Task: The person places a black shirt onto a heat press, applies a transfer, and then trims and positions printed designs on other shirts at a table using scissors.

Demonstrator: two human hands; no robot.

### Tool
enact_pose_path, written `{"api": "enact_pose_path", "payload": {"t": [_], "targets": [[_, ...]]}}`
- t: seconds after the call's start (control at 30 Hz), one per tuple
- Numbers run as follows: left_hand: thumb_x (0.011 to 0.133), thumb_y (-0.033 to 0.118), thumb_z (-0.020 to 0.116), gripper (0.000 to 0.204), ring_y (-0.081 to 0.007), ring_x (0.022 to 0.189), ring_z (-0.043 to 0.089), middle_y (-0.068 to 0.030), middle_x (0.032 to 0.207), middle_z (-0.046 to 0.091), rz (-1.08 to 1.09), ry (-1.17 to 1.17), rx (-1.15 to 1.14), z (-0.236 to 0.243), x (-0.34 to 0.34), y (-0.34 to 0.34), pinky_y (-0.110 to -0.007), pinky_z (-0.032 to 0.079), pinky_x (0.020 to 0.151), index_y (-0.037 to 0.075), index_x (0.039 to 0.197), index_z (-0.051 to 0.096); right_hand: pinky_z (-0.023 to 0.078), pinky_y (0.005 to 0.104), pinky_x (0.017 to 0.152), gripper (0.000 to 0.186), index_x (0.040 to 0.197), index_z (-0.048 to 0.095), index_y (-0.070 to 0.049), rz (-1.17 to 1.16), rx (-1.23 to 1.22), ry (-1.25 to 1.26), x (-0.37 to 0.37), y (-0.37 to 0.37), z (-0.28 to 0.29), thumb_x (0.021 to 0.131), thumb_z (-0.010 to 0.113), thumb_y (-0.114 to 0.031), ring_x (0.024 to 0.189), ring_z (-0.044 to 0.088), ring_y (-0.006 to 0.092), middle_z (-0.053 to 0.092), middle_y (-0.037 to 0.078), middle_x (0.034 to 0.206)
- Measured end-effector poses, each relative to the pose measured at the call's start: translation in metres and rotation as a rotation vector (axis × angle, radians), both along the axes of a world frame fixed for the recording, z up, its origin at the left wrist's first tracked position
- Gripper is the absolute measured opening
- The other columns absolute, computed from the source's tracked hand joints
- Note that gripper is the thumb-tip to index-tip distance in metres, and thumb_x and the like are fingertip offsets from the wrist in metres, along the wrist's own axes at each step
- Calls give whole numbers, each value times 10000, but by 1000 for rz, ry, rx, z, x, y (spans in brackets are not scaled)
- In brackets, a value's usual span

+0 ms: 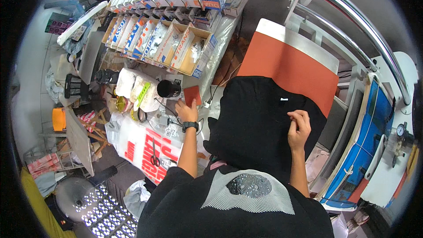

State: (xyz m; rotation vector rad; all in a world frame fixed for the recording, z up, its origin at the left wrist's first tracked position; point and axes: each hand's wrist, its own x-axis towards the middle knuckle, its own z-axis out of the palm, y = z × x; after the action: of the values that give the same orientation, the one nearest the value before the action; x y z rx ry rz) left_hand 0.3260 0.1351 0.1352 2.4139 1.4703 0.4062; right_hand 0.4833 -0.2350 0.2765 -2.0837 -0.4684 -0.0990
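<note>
Cluttered workshop: black shirt (255, 125) spread across an orange pad (282, 57) at right.
Left hand (187, 112), fingers parted, at a red square's (192, 92) near edge, grip unclear; right hand (299, 125) loosely curled over the shirt.

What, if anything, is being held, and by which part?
No hold shows in the right hand over the black shirt. The left hand is at the red square; whether it grips cannot be told.
</note>
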Motion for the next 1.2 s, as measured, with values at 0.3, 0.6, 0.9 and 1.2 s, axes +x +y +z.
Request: {"api": "enact_pose_path", "payload": {"t": [0.3,0.6,0.9,1.2], "targets": [[838,104,773,287,-226,890,626,-107,1013,659,-338,-508,-210,81,-3,-19,-348,498,804,14,1100,696,498,430,927,389,1123,697,-92,351,73,-130,-22,67,50,756,660,33,1033,619,315,640,130,1115],[834,156,777,372,-260,1023,655,-127,1043,700,-860,-745,-368,124,189,-147,-386,462,956,65,1188,706,560,324,688,247,1136,719,-13,206,-148,347,164,14,20,902,681,-80,753,691,190,728,129,858],[751,198,806,151,-253,908,596,-9,844,638,-1410,-138,-170,111,221,-151,-406,348,799,134,851,713,532,393,862,298,1152,700,-15,376,-192,93,182,-10,-42,857,696,-50,989,684,307,700,159,1047],[738,139,806,199,-277,1028,594,-32,1030,671,-1405,-251,-211,109,228,-155,-434,429,853,87,865,661,426,407,1004,224,1081,708,-42,480,-506,-77,134,-14,2,860,703,-79,1196,533,323,580,98,1251]]}}
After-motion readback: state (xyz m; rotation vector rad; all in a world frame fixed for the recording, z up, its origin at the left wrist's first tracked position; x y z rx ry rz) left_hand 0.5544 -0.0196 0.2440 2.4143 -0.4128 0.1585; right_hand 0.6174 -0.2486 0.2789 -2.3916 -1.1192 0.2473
